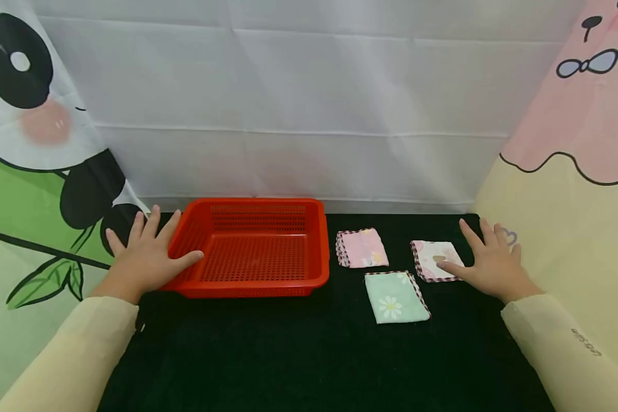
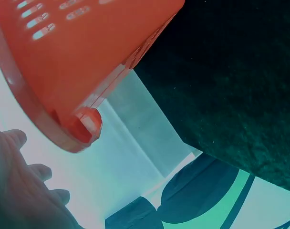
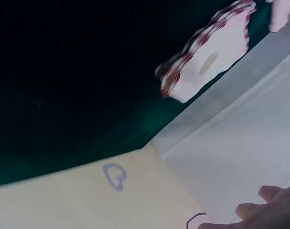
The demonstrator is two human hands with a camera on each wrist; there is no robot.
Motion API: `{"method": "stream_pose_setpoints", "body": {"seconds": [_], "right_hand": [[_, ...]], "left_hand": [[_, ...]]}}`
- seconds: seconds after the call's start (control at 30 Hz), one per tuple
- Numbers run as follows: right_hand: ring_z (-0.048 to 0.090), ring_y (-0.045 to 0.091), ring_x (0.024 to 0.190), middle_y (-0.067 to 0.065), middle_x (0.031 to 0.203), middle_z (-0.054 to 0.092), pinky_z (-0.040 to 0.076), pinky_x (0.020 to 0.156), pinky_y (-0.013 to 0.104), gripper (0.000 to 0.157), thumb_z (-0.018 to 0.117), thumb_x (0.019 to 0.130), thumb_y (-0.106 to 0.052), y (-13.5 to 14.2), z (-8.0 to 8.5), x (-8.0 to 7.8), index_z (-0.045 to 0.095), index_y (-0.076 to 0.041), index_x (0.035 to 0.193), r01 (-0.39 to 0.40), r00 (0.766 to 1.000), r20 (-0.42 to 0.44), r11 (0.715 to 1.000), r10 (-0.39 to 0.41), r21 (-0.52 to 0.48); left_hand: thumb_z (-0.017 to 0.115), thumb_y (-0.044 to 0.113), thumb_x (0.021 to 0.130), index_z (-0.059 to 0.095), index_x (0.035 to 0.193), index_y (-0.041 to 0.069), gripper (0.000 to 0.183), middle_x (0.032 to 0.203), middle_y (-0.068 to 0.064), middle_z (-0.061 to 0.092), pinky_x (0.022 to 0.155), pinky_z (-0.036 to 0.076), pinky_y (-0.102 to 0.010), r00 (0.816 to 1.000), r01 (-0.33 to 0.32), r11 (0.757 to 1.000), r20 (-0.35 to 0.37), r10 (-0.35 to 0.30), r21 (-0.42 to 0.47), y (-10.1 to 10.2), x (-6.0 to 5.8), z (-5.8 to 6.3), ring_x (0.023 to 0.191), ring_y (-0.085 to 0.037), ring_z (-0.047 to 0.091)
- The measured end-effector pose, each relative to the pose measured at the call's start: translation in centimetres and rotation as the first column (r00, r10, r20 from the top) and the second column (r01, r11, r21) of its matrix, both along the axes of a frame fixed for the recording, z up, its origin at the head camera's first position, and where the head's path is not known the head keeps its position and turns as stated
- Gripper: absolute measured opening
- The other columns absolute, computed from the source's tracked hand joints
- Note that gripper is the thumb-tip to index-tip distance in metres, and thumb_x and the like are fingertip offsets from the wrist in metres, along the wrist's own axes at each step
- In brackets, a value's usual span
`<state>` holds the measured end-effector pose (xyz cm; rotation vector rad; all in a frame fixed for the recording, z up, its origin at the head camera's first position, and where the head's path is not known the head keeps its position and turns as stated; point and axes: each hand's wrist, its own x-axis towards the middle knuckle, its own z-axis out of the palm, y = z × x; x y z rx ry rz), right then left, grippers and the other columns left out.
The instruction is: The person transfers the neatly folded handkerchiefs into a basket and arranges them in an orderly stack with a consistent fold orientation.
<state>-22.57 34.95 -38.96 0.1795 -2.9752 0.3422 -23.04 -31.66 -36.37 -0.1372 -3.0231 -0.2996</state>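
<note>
My left hand (image 1: 150, 260), fingers spread, is at the left side of a red perforated plastic basket (image 1: 257, 290), its thumb over the near left rim. In the left wrist view the basket's wall (image 2: 83, 57) fills the upper left, with fingertips (image 2: 41, 171) below it. Over on the right, my right hand (image 1: 494, 266) is spread too, its thumb overlapping a folded white cloth (image 1: 435, 257) with a checked edge. The right wrist view shows that white cloth (image 3: 214, 59) apart from the fingers. Left of it lie a folded pink cloth (image 1: 363, 249) and a folded green cloth with a daisy (image 1: 393, 300).
A dark green tabletop (image 1: 268, 355) lies under everything. White sheeting (image 1: 309, 103) hangs behind the table. Printed panels stand on both sides, a panda panel (image 1: 36, 189) at the left and a pink and cream panel (image 1: 571, 217) at the right, close to the hands.
</note>
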Motion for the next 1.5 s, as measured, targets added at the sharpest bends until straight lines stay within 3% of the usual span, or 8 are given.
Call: {"method": "stream_pose_setpoints", "body": {"seconds": [0.2, 0.4, 0.6, 0.73, 0.9, 1.13, 1.33, 1.5], "right_hand": [[-0.001, 0.061, 0.148, 0.034, 0.165, 0.006, 0.004, 0.106, 0.083, 0.115, 0.066, 0.085, -0.073, -1.1, -1.8, 0.3, 0.012, -0.012, 0.166, -0.025, 0.999, 0.025, 1.0, 0.025, -0.012], [0.021, 0.06, 0.143, 0.035, 0.161, 0.02, 0.02, 0.106, 0.081, 0.111, 0.067, 0.088, -0.069, -3.0, -2.5, 0.7, 0.018, -0.006, 0.165, -0.036, 0.992, 0.115, 0.993, 0.05, -0.116], [0.029, 0.054, 0.143, 0.032, 0.16, 0.027, 0.028, 0.108, 0.074, 0.109, 0.07, 0.089, -0.064, -4.5, -3.5, 1.5, 0.022, 0.001, 0.161, -0.047, 0.976, 0.194, 0.962, 0.101, -0.268], [0.03, 0.053, 0.143, 0.031, 0.161, 0.026, 0.03, 0.108, 0.073, 0.108, 0.067, 0.09, -0.067, -5.4, -4.1, 1.9, 0.02, -0.002, 0.163, -0.018, 0.973, 0.21, 0.945, 0.091, -0.327], [0.043, 0.05, 0.136, 0.029, 0.158, 0.032, 0.039, 0.104, 0.069, 0.103, 0.068, 0.091, -0.063, -6.4, -4.8, 2.2, 0.022, -0.003, 0.162, 0.015, 0.968, 0.235, 0.912, 0.09, -0.41], [0.059, 0.039, 0.11, 0.029, 0.138, 0.053, 0.055, 0.084, 0.052, 0.094, 0.069, 0.093, -0.059, -6.9, -5.2, 2.2, 0.032, 0.001, 0.155, 0.096, 0.945, 0.326, 0.915, 0.04, -0.391], [0.058, 0.034, 0.103, 0.026, 0.13, 0.056, 0.053, 0.085, 0.05, 0.093, 0.068, 0.093, -0.06, -7.2, -5.1, 2.2, 0.036, 0.003, 0.153, 0.143, 0.916, 0.4, 0.913, 0.025, -0.383], [0.055, 0.027, 0.093, 0.017, 0.115, 0.058, 0.05, 0.076, 0.039, 0.089, 0.07, 0.092, -0.058, -7.2, -5.3, 2.2, 0.043, 0.006, 0.148, 0.156, 0.905, 0.425, 0.908, 0.026, -0.389]], "left_hand": [[0.05, 0.079, 0.089, 0.0, 0.167, 0.018, 0.111, 0.166, -0.03, -0.008, 0.096, -0.025, -0.08, 1.0, -0.017, 0.999, 0.008, 0.017, 0.034, -0.3, -0.4, -0.6, 0.148, -0.056, -0.015], [0.046, 0.078, 0.092, -0.001, 0.167, 0.017, 0.108, 0.166, -0.032, -0.002, 0.102, -0.01, -0.084, 0.999, -0.033, 0.997, 0.03, 0.031, 0.065, -1.0, -0.6, -1.1, 0.147, -0.059, -0.001], [0.045, 0.077, 0.093, 0.001, 0.166, 0.012, 0.107, 0.164, -0.035, 0.009, 0.102, 0.008, -0.084, 0.998, -0.041, 0.996, 0.058, 0.036, 0.08, -0.9, -0.8, -1.5, 0.141, -0.062, 0.015], [0.047, 0.073, 0.095, 0.005, 0.166, 0.008, 0.105, 0.161, -0.036, 0.018, 0.101, 0.021, -0.082, 0.999, -0.035, 0.993, 0.039, 0.031, 0.111, -0.8, -0.9, -1.5, 0.138, -0.062, 0.023], [0.05, 0.067, 0.097, 0.009, 0.165, 0.003, 0.102, 0.154, -0.038, 0.028, 0.102, 0.03, -0.078, 0.999, -0.041, 0.984, 0.022, 0.038, 0.171, -0.8, -1.3, -1.2, 0.135, -0.058, 0.031], [0.05, 0.05, 0.104, 0.011, 0.162, -0.003, 0.088, 0.148, -0.038, 0.035, 0.097, 0.042, -0.073, 0.992, -0.094, 0.943, 0.108, 0.062, 0.32, -1.3, -2.1, -1.0, 0.123, -0.052, 0.046], [0.043, 0.043, 0.107, 0.013, 0.16, -0.007, 0.079, 0.146, -0.04, 0.038, 0.1, 0.042, -0.07, 0.979, -0.14, 0.912, 0.192, 0.069, 0.387, -1.8, -2.5, -1.3, 0.123, -0.053, 0.047], [0.038, 0.039, 0.108, 0.013, 0.16, -0.008, 0.075, 0.146, -0.04, 0.037, 0.097, 0.045, -0.067, 0.964, -0.204, 0.884, 0.246, 0.106, 0.42, -2.0, -2.5, -1.6, 0.12, -0.051, 0.048]]}}
